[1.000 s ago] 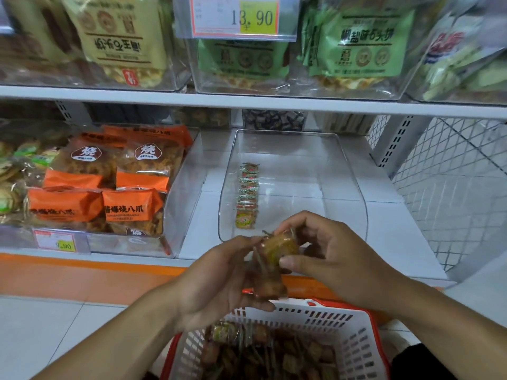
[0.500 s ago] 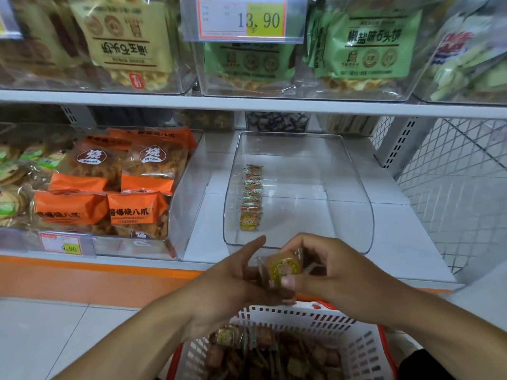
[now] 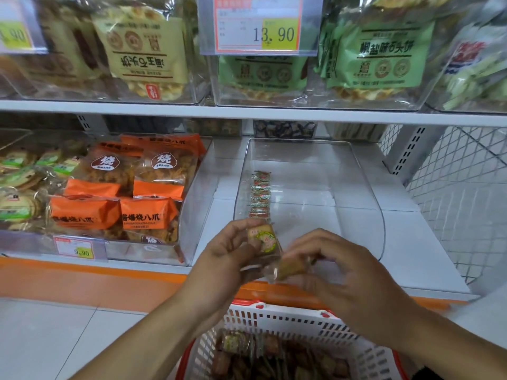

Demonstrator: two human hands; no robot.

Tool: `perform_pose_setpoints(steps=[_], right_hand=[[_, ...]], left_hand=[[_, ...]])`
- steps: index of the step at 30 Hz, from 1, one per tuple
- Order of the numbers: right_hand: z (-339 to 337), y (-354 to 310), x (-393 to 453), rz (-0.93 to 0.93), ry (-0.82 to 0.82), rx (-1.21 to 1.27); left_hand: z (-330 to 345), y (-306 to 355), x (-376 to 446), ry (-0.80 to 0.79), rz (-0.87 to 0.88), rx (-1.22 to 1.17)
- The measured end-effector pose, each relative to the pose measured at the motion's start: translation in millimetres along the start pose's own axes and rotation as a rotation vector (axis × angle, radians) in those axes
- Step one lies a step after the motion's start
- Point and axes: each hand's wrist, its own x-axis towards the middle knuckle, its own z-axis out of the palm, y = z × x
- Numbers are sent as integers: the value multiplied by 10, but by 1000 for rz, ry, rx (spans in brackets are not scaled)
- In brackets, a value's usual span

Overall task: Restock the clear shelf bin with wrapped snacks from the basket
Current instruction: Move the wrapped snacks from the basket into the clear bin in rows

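Just in front of the clear bin (image 3: pixel 356 215), the left hand (image 3: pixel 230 259) pinches a wrapped snack (image 3: pixel 264 239), label unreadable; the blurred right hand (image 3: pixel 340 270) grips another snack (image 3: pixel 290 267). Above the bin, a price tag (image 3: pixel 258 26) reads 13.90.

The right hand (image 3: pixel 345 272) is motion-blurred, so its grip on the snack (image 3: pixel 290 267) is unclear. The basket (image 3: pixel 288 325) runs off the bottom edge, and the left tag (image 3: pixel 16 31) is cut at the upper left.
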Motion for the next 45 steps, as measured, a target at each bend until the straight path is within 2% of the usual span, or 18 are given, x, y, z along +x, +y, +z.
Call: perform_pose_setpoints(steps=[2, 5, 9, 11, 14, 16, 18, 21, 24, 25, 27, 29, 31, 33, 35, 39, 45], right_hand=[[-12, 30, 32, 166, 56, 179], [75, 90, 77, 373, 154, 527], [231, 102, 106, 451, 285, 554], [286, 107, 115, 508, 309, 564], [314, 85, 142, 586, 222, 614], [264, 68, 180, 638, 130, 808], [159, 53, 217, 669, 2, 972], [17, 80, 280, 645, -194, 1040], [-66, 160, 392, 620, -289, 980], [-88, 197, 458, 606, -278, 950], [-121, 305, 628, 592, -155, 739], [-103, 403, 812, 599, -37, 339], [-1, 506, 953, 603, -49, 48], [166, 614, 1035, 603, -116, -148], [321, 687, 1111, 559, -150, -323], [465, 664, 1238, 625, -138, -263], [554, 601, 1297, 703, -224, -255]], left_hand=[[11, 2, -26, 23, 89, 131], [51, -3, -70, 23, 169, 191], [64, -4, -90, -19, 201, 196], [59, -3, -89, -26, 235, 280], [42, -23, -92, -24, 285, 414], [27, -22, -81, -42, 304, 441], [-1, -14, -56, -74, 295, 440], [-25, 3, -67, -159, 292, 536], [-26, 4, -88, -221, 373, 683], [-36, 10, -80, -186, 433, 748], [-66, 31, -34, 0, 589, 880], [-105, 41, 19, 225, 631, 909], [-123, 43, 51, 322, 460, 872], [-121, 16, 62, 279, 221, 822], [-103, -23, 68, 212, 99, 728], [-93, -83, 85, 139, 130, 693], [-105, -81, 91, 90, 149, 643]])
